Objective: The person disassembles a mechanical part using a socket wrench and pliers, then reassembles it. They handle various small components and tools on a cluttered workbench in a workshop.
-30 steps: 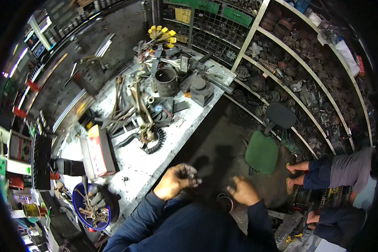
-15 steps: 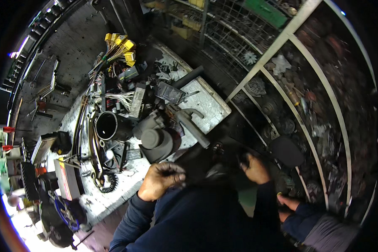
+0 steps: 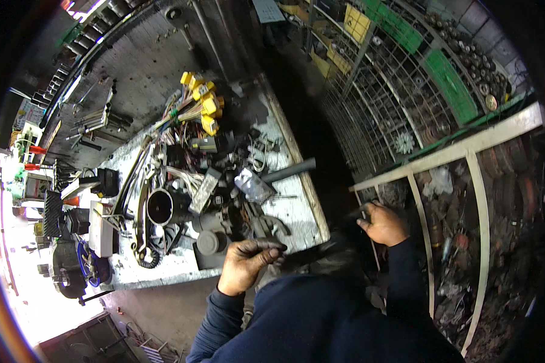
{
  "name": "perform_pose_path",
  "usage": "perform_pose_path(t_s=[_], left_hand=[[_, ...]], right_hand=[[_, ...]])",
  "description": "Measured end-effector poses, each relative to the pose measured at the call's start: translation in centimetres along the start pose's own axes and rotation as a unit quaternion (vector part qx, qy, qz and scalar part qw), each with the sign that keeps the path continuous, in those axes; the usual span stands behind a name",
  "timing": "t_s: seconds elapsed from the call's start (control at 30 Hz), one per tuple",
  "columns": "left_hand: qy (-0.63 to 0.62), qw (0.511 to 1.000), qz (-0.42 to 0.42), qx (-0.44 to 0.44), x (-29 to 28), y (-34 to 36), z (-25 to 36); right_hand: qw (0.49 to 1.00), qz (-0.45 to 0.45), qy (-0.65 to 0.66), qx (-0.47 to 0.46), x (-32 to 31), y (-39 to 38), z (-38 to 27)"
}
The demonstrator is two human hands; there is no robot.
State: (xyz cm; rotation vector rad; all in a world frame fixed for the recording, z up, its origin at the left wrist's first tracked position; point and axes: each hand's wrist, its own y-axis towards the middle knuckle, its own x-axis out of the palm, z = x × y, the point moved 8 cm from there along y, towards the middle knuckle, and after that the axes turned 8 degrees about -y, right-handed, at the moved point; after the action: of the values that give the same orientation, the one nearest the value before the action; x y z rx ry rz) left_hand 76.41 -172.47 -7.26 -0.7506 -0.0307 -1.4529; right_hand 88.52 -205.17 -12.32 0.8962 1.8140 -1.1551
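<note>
My left hand (image 3: 247,265) is closed in a pinch just off the near corner of the workbench (image 3: 312,225); its fingertips look dark with grime. My right hand (image 3: 384,224) is raised farther right, past the bench edge, its fingers curled together. Between the two hands lies dark, blurred material (image 3: 328,257) whose kind I cannot make out. Whatever either hand grips is too dark to name. Closest to my left hand on the bench are a round, dark grey part (image 3: 211,242) and a curved metal piece (image 3: 274,225).
The bench carries a black open cylinder (image 3: 161,207), wires with yellow connectors (image 3: 207,101), a clear plastic-wrapped piece (image 3: 254,185) and a dark tube (image 3: 290,170). A light metal frame (image 3: 454,154) holding scrap parts stands at right, with wire shelving (image 3: 399,85) behind it.
The view has swung, showing more shelving and floor. My right hand has risen and moved farther from the left, which stays pinched. Another person's arm at lower right is out of sight.
</note>
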Motion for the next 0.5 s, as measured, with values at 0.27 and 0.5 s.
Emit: perform_pose_path(t_s=[0.27,0.5], left_hand=[[0.142,0.973,0.168,0.075,1.0,3.6,2.5],[-0.113,0.931,0.323,0.13,6.7,6.3,2.5]], right_hand=[[0.987,-0.085,-0.005,-0.135,0.7,17.6,1.5],[0.963,-0.235,-0.049,-0.124,8.7,35.2,10.1]])
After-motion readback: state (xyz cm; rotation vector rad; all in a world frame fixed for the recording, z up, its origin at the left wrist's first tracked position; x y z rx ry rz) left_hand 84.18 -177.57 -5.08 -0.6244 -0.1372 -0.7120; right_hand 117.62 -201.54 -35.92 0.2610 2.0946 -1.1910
